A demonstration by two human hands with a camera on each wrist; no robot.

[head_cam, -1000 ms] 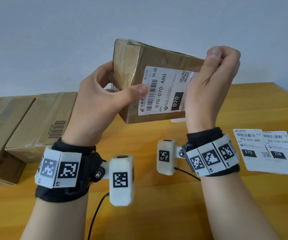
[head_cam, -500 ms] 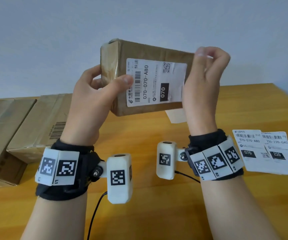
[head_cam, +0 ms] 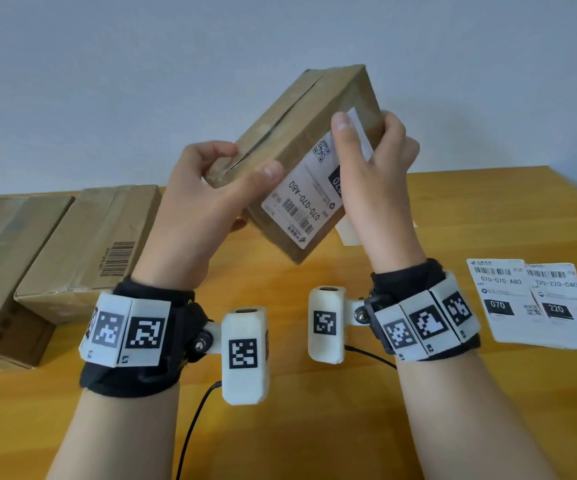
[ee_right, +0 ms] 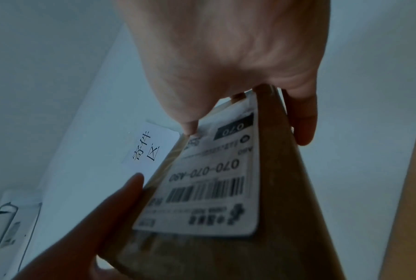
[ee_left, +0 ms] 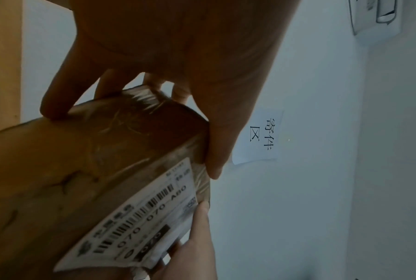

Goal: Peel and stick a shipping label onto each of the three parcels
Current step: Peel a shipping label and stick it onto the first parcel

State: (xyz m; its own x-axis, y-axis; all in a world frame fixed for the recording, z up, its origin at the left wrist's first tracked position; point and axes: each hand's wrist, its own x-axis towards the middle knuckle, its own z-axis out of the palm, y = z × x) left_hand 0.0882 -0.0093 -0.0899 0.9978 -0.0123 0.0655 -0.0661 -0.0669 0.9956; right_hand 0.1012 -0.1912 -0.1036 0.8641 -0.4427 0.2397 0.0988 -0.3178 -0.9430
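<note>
Left hand: grips the lower end of the parcel.
Right hand: clasps the upper end, thumb on the label.
Hidden: right hand covers part of the label.
Change: parcel, level before, now tilts steeply above the table.

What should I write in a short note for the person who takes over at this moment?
Left hand and right hand both grip the labelled parcel, tilted in the air above the table.
Its label reads 070-070-A80 and lies flat on one face.
Two other parcels lie at the left on the table; no shipping label shows on them from here.
Two spare labels lie at the right.
Done: one parcel labelled.
Left: set it down, then peel and stick a label on each of the other two.
</note>
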